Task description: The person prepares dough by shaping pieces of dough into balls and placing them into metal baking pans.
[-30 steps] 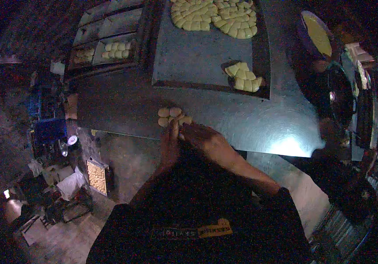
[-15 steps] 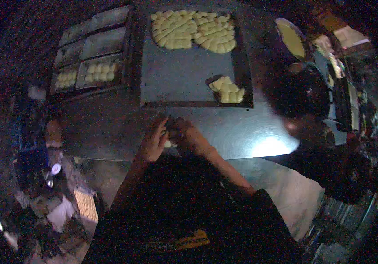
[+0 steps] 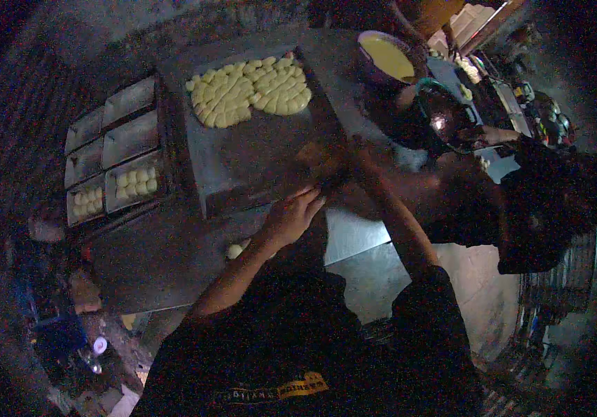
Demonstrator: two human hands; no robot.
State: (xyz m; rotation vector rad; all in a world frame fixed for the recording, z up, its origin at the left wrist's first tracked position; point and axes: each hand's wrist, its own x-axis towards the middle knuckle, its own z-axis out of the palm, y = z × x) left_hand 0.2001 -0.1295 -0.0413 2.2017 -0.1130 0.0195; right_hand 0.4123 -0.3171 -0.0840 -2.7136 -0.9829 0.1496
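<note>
My left hand (image 3: 294, 217) is at the near edge of a large dark baking tray (image 3: 202, 182), fingers stretched toward the right. It holds nothing that I can see. Beyond it, my right hand (image 3: 362, 161) reaches over the tray's near right corner, its fingers lost in shadow. A dim brownish shape lies beside that hand, too dark to name. Pale dough pieces (image 3: 236, 250) rest on the metal table beside my left forearm. At the tray's far end sit two broad patches of pale dough pieces (image 3: 222, 97), packed close together.
Several rectangular pans (image 3: 129, 115) stand at the left; two hold dough balls (image 3: 136, 182). A co-worker's bare arm (image 3: 423, 186) stretches in from the right, close to my right forearm. Behind it are a dark round bowl (image 3: 444, 115) and a purple basin (image 3: 364, 55) of yellowish contents.
The view has swung, shifting the tray leftward. My hands have left the dough near the table's front edge and moved right to the tray. The co-worker's arm now reaches across.
</note>
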